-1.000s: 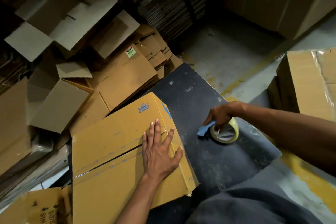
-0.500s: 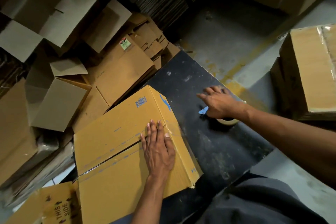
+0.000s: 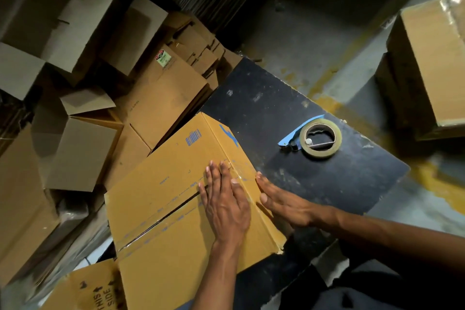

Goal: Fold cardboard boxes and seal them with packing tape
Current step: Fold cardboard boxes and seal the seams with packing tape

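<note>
My left hand (image 3: 224, 205) lies flat on top of the cardboard box (image 3: 173, 211), fingers straight and close together, palm down over the near end of the centre seam where the two top flaps meet. It grips nothing; it only presses. A strip of clear tape (image 3: 239, 171) shows just past my fingertips, running over the top edge and down the side of the box.

My right hand (image 3: 281, 200) is flat against that side face, fingers extended and pointing toward the box corner, thumb along the upper edge. It too holds nothing and simply rests on the cardboard, right beside my left hand, with the box edge between them.

The box sits on the black table (image 3: 289, 113), its far left part hanging past the table's edge over the heap of cartons. The seam gapes as a dark slit running away from my left hand toward the box's far left edge, flanked by blue dashed print.

The tape roll (image 3: 320, 138) lies flat on the table in its blue dispenser (image 3: 297, 133), well apart from both hands, beyond and to the right of the box.

To the left, opened and flattened cardboard boxes (image 3: 83, 58) are piled loosely. A wrapped carton stack (image 3: 432, 63) stands on the floor (image 3: 314, 33) at the right.
</note>
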{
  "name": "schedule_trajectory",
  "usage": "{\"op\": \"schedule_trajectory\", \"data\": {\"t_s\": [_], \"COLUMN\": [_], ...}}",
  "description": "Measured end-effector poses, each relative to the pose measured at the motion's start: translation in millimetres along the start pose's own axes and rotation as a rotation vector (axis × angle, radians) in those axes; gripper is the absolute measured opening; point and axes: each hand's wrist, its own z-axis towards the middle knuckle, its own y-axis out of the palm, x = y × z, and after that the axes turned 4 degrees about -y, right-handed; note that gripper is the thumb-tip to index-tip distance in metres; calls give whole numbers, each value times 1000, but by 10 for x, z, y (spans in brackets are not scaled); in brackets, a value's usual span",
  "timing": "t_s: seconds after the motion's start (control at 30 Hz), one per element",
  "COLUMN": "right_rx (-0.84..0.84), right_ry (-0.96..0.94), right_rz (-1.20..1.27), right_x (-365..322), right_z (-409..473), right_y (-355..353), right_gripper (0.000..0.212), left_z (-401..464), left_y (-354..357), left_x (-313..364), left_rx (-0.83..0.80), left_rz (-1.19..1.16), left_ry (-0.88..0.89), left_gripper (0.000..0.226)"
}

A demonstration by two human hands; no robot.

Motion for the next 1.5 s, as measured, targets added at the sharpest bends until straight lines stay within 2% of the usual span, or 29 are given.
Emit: {"op": "schedule_trajectory", "data": {"t_s": [0.1,0.23,0.33,0.4,0.43,0.5,0.6,0.7,0.83,0.9,1.0,1.07,1.13,1.2,1.33,1.43,1.5], "right_rx": [152,133,94,31,29,145,350,369,258,271,362,395,440,497,466,464,480], "right_ry": [-143,-270,-175,-45,1,29,-40,-82,-27,-15,43,65,45,46,69,17,43], "right_rz": [83,50,55,83,68,54,73,-210,-448,-519,-539,-543,-550,-550,-537,-405,-509], "right_x": [-343,-580,-373,-275,-262,-354,-682,-939,-1015,-1026,-1029,-964,-870,-814,-803,-803,-722], "right_z": [175,404,397,299,259,234,377,650,923,942,790,618,442,275,144,120,113], "right_y": [-130,21,87,9,-48,-211,-557,-822,-972,-978,-879,-766,-656,-617,-741,-1037,-1326], "right_gripper": [110,99,101,109,107,102,104,85,93,94,108,120,121,115,91,66,58], "left_z": [10,-3,-7,-21,-18,-1,30,-3,-130,-190,-310,-402,-515,-594,-585,-546,-485], "left_y": [8,-40,-136,-196,-212,-222,-242,-350,-537,-596,-561,-465,-327,-171,-147,-203,-203], "left_x": [-6,-50,-16,42,58,83,80,27,-195,-262,-366,-468,-554,-616,-681,-605,-498], "left_rx": [8,-47,-223,-264,-265,-271,-335,-419,-507,-486,-322,-166,-30,64,111,130,131], "left_rz": [-16,58,180,249,253,228,232,297,346,322,38,-123,-141,-120,-161,-141,-102], "left_ry": [-3,85,69,52,49,38,51,163,314,329,176,76,91,133,180,150,130], "left_gripper": [61,71,79,88,92,98,101,101,93,96,98,86,63,46,41,50,59]}}
